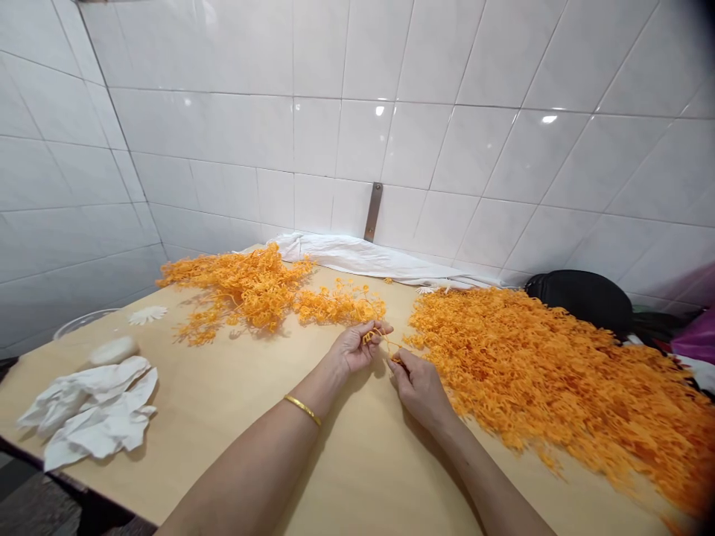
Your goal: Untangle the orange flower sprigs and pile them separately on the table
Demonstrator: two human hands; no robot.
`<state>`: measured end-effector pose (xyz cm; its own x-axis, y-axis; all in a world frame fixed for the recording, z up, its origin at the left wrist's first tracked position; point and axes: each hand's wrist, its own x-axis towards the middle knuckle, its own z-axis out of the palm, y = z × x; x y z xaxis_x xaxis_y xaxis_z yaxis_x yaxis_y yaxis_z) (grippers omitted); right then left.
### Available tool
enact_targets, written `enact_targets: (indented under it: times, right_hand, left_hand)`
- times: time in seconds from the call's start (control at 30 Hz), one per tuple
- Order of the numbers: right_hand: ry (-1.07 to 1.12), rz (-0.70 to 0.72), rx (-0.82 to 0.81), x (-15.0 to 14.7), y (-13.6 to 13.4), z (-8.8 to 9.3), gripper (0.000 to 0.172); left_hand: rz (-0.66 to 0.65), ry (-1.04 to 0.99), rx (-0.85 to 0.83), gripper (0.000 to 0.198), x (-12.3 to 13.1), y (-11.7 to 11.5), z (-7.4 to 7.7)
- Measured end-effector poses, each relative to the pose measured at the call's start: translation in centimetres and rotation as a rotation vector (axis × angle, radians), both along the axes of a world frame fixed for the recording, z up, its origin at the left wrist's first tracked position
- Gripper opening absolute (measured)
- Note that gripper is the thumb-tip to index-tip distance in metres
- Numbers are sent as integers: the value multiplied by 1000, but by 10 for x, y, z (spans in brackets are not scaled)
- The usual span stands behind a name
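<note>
Near the middle of the table, my left hand (360,348) is closed on the stems of an orange artificial flower sprig (335,304), whose frilly head lies beyond it to the upper left. Just to its right, my right hand (418,381) pinches a thin orange stem (392,345) that runs between the two hands. The fingertips of both hands hide part of the stems. A loose heap of similar orange sprigs (251,286) rests to the left of my hands. A much larger orange pile (536,361) spreads to the right, close to my right hand.
Crumpled white cloths (106,417) and a whitish rounded object (114,350) lie on the tan table (223,417) at left, below a white flower-shaped piece (148,315). White fabric (340,254) runs along the tiled wall (234,126). A black case (581,298) stands behind the right pile.
</note>
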<state>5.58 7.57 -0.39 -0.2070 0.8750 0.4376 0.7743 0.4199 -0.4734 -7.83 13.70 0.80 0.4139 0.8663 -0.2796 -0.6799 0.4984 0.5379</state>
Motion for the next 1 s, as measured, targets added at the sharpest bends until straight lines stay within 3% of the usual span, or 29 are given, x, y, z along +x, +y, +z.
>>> enact_targets:
  times: [0.13, 0.27, 0.33, 0.43, 0.5, 0.6, 0.7, 0.87, 1.0]
  right_hand:
    - [28, 104, -25, -9, -11, 13, 24]
    - [138, 401, -137, -29, -35, 39, 28]
    - [238, 449, -132, -35, -41, 47, 26]
    - [488, 230, -202, -31, -33, 43, 19]
    - [685, 84, -400, -24, -22, 34, 16]
    - [1002, 11, -691, -17, -10, 20, 16]
    - [1223, -12, -763, -20, -7, 15, 24]
    - [1162, -86, -697, -27, -6, 10, 32]
    - [959, -135, -564, -29, -3, 3, 35]
  left_hand:
    - [127, 75, -77, 13, 2, 3, 1]
    - [273, 88, -92, 19, 2, 10, 2]
    - [293, 73, -81, 20, 1, 10, 2]
    - [241, 37, -50, 19, 4, 3, 2]
    - [198, 9, -5, 18, 9, -2, 1]
    - [134, 7, 31, 17, 16, -9, -1]
    - [115, 83, 51, 11, 24, -16, 0]
    - [146, 159, 89, 11, 35, -29, 6]
    - [60, 139, 60, 20, 40, -34, 3]
